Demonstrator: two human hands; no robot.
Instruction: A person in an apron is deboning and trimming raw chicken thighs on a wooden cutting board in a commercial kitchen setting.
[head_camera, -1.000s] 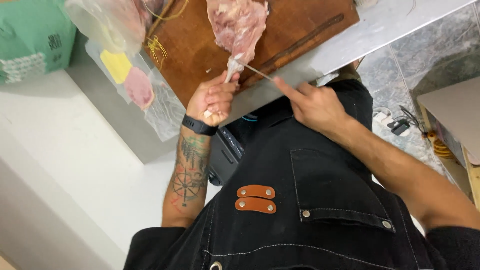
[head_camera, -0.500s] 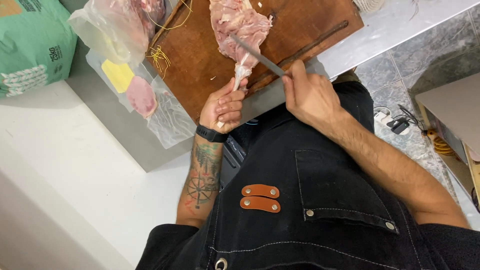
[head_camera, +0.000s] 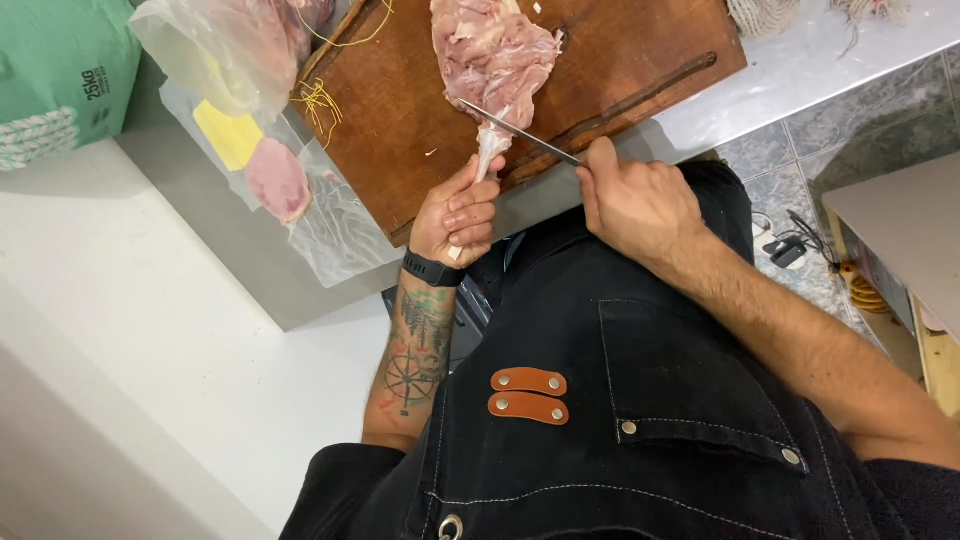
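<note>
A raw, pale pink piece of poultry (head_camera: 490, 55) lies on a dark wooden cutting board (head_camera: 620, 50). Its narrow bony end points toward me. My left hand (head_camera: 455, 215), with a black wristband and a tattooed forearm, grips that bony end at the board's near edge. My right hand (head_camera: 635, 200) is closed on the handle of a thin knife (head_camera: 515, 128). The blade lies across the narrow end of the meat, just above my left fingers. The handle is hidden inside my fist.
The board rests on a steel counter (head_camera: 800, 70). A clear plastic bag of meat (head_camera: 230, 50) and a flat pouch with yellow and pink pieces (head_camera: 270, 175) lie left of it, yellow string (head_camera: 320, 100) at the board's edge. A green sack (head_camera: 55, 70) sits far left. Cables (head_camera: 790, 245) lie on tiled floor.
My right hand has gone from a pointing finger on the blade to a full grip on the handle. The blade has slid toward the bony end. My left hand keeps its hold.
</note>
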